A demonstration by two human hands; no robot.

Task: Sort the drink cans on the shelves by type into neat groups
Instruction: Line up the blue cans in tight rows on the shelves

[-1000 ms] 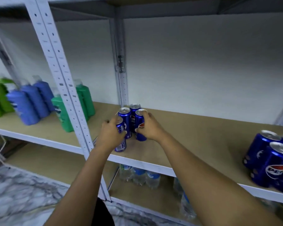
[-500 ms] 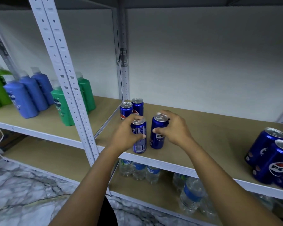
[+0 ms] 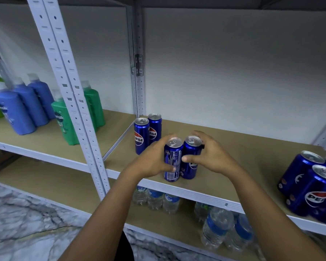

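Both hands grip slim blue cans near the shelf's (image 3: 233,151) front edge: the left hand (image 3: 151,162) curls round the label-side can (image 3: 172,162), the right hand (image 3: 213,157) round its neighbour (image 3: 190,159) (the two cans touch, upright). Two more slim cans (image 3: 147,134) stand behind at the left; wider blue cans (image 3: 312,187) cluster far right.

Plain white wall (image 3: 224,68) behind a grey metal rack with punched uprights (image 3: 68,87) and tan board shelves (image 3: 243,159). Floor's grey-veined marble (image 3: 26,223), lighting pretty flat and cool.
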